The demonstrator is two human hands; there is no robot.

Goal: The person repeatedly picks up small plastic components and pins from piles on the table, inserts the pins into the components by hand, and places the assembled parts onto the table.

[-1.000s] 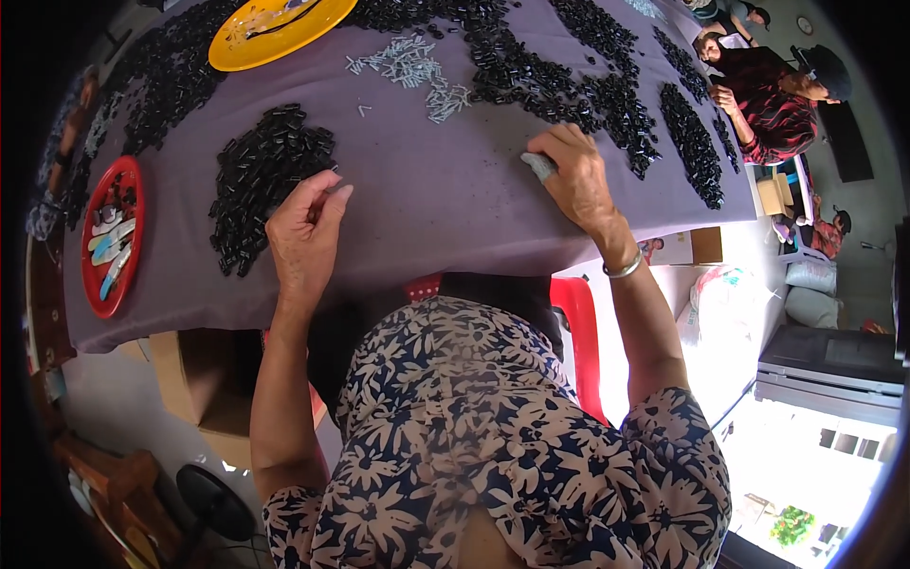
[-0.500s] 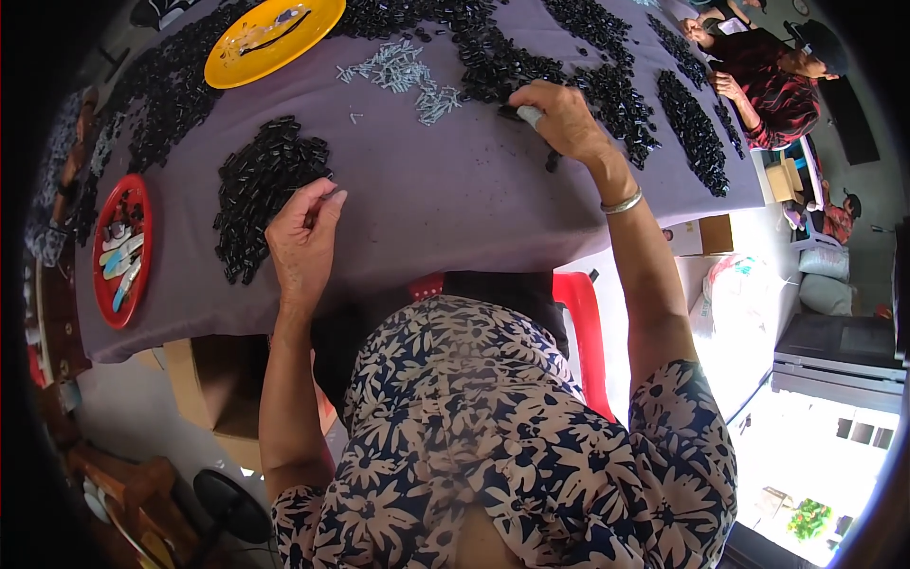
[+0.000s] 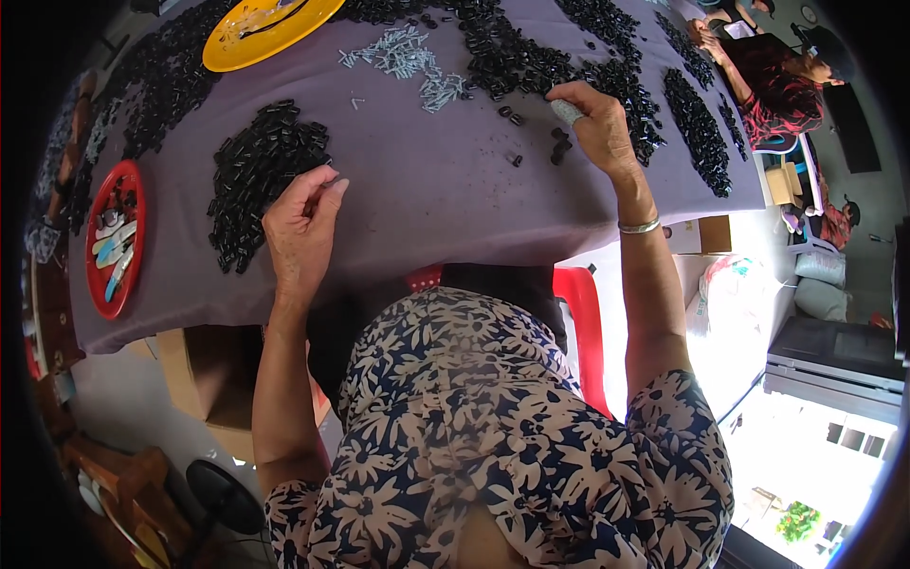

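My left hand (image 3: 305,223) is at the right edge of a pile of short black tube-like pieces (image 3: 261,156). Its thumb and fingertips are drawn together, and anything between them is too small to make out. Further right, my right hand (image 3: 602,131) hovers by a long heap of similar black pieces (image 3: 531,68), fingers curled. A pale grey covering (image 3: 567,112) wraps its thumb; whether the fingers pinch a piece is hidden. A few loose black pieces (image 3: 559,147) lie just below that hand. Small pale grey pins (image 3: 403,55) are scattered between the two heaps.
A yellow plate (image 3: 223,59) stands at the far left of the purple-grey tablecloth (image 3: 427,180). On the left edge, a red tray (image 3: 102,294) holds blades or small tools. Another person (image 3: 773,81) sits at the far right. A red chair (image 3: 586,322) is beneath me.
My right hand has moved to the right, uncovering loose black pieces on the cloth where it was. My left hand has stayed nearly in place beside its pile.
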